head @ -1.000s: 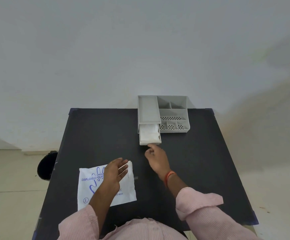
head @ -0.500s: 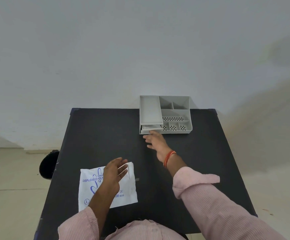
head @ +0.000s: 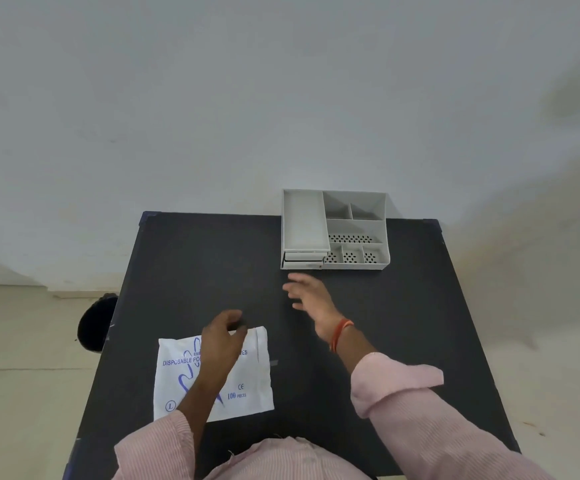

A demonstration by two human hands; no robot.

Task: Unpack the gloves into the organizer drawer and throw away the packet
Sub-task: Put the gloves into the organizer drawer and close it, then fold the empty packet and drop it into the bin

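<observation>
A grey organizer (head: 356, 230) stands at the far edge of the black table (head: 195, 265). Its drawer (head: 304, 262) at the front left is pushed in, and the gloves are hidden inside. My right hand (head: 311, 301) hovers a short way in front of the drawer, fingers spread, holding nothing. The flat white glove packet (head: 247, 379) with blue print lies near the table's front left. My left hand (head: 224, 336) rests on the packet's top edge with fingers curled down onto it; whether it pinches the packet is unclear.
A black round bin (head: 94, 322) stands on the floor beside the table's left edge. A pale wall rises right behind the table. The organizer's open compartments hold nothing visible.
The drawer with the gloves went from pulled out to pushed in. My right hand then drew back from it toward me. My left hand's fingers curled down on the packet's top edge.
</observation>
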